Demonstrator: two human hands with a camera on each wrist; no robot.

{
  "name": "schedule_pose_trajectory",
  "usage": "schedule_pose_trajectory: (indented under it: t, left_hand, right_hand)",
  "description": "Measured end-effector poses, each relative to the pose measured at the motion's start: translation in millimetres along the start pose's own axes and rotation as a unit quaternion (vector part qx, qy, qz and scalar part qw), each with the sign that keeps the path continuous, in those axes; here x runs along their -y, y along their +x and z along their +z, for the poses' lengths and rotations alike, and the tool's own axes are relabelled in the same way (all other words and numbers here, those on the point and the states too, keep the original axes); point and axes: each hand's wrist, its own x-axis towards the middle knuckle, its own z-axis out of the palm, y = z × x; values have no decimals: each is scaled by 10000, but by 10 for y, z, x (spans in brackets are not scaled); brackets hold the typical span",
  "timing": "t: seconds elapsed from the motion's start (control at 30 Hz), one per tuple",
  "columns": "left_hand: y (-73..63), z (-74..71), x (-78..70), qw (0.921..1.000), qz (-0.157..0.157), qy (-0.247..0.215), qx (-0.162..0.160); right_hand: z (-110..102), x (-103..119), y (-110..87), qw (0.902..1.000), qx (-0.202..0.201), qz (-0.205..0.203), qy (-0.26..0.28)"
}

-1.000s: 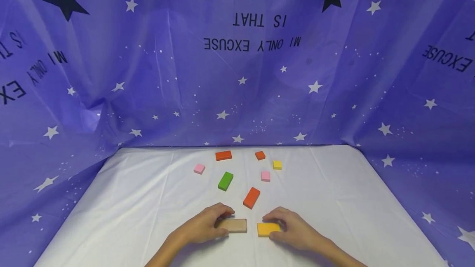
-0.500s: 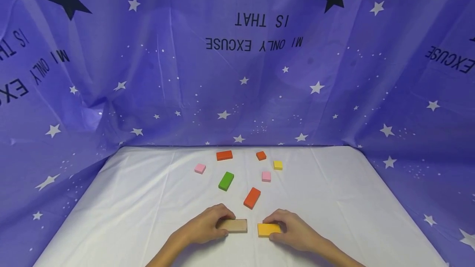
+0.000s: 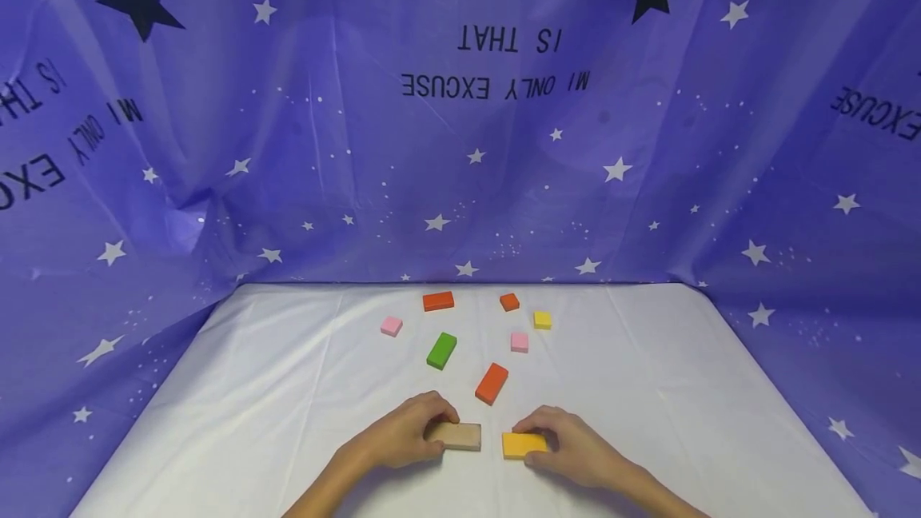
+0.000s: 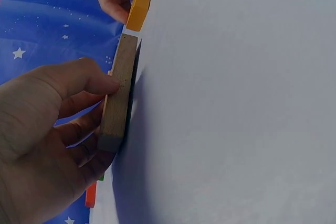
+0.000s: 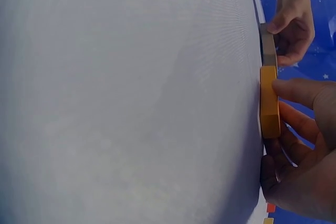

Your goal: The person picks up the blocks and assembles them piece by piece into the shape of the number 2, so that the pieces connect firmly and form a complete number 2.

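My left hand (image 3: 406, 434) grips a plain wooden block (image 3: 463, 436) near the table's front, thumb on the near side and fingers on the far side. The left wrist view shows the thumb pressed on the long edge of that wooden block (image 4: 119, 87). To the right, my right hand (image 3: 572, 448) pinches a yellow-orange block (image 3: 523, 445) between thumb and fingers. In the head view a small gap separates the two blocks, which lie nearly end to end. Just beyond them lies a red-orange rectangular block (image 3: 492, 384) at a slant.
Farther back on the white-covered table (image 3: 647, 390) lie a green block (image 3: 442, 351), a red-orange block (image 3: 438, 301), a small orange block (image 3: 509, 302), a small yellow block (image 3: 543, 320) and two pink blocks (image 3: 392, 326). A purple star-patterned cloth (image 3: 460, 182) stands around the table's back and sides.
The whole head view shifts slightly to the right. Both hands keep their hold on the wooden and yellow-orange blocks, with almost no movement.
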Motion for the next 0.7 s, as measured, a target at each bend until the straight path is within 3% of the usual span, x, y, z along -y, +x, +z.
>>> schedule_pose_trajectory:
  t: [0.43,0.7]
  left_hand:
    - [112,-70,154,9997,-17,23,-248]
    - [156,-92,177,9998,-74,43,-178]
  right_hand:
    - [-6,20,-18,10000,-33,22,-21]
    - [-17,41,-11,9999,24,159,44]
